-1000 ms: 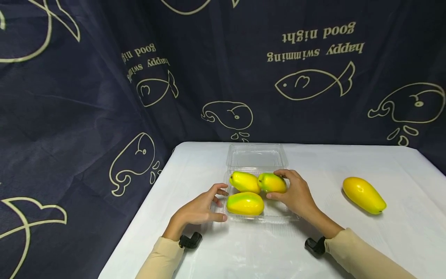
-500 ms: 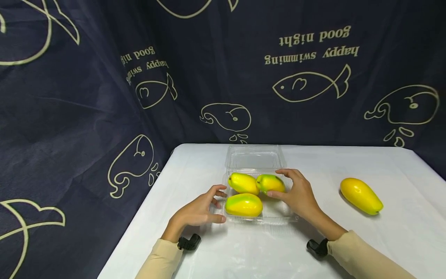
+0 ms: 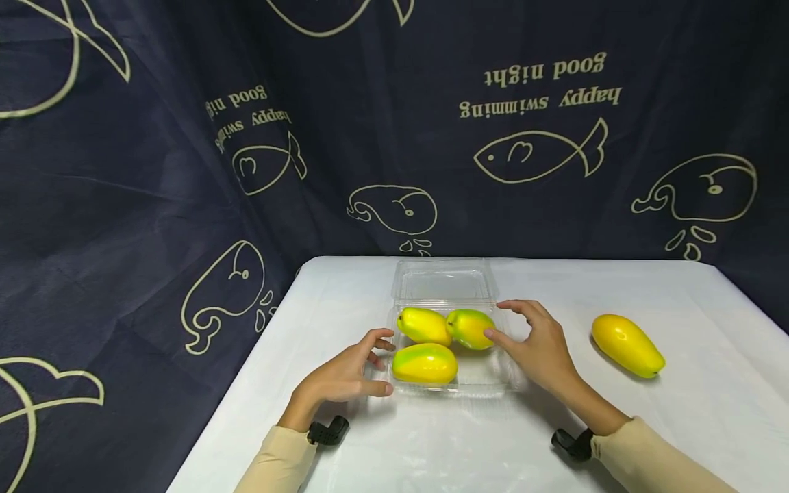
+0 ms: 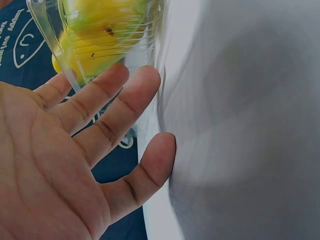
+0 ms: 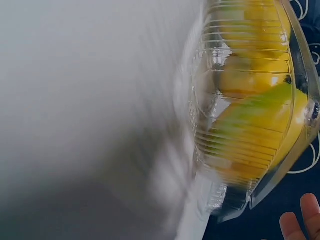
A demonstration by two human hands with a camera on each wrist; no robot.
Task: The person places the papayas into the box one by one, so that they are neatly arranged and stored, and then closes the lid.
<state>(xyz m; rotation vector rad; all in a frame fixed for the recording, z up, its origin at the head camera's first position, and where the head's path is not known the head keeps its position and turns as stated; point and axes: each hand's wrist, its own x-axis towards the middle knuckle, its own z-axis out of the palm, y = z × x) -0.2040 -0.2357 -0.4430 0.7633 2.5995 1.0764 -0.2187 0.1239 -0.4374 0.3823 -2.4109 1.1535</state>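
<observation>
A clear plastic clamshell box [image 3: 483, 373] stands with its lid [image 3: 444, 282] folded back. Inside lie three oblong yellow-green fruits, mango-like: one at back left [image 3: 422, 325], one at back right [image 3: 470, 329] and one in front [image 3: 425, 364]. My right hand [image 3: 545, 348] is spread at the box's right side, thumb tip beside the back-right fruit and fingers away from it. At the left wall my left hand [image 3: 345, 375] has its fingers loosely extended; in the left wrist view its fingertips [image 4: 145, 80] are right at the box's ribbed wall.
Another oblong yellow fruit [image 3: 627, 346] with a green tip lies on the white tablecloth [image 3: 678, 438] to the right. A dark blue curtain [image 3: 542, 212] with fish and whale drawings hangs behind and to the left of the table.
The right hand's fingers have let go of the back-right fruit and drawn off to the right. That fruit has tilted slightly. My left hand keeps its place beside the box.
</observation>
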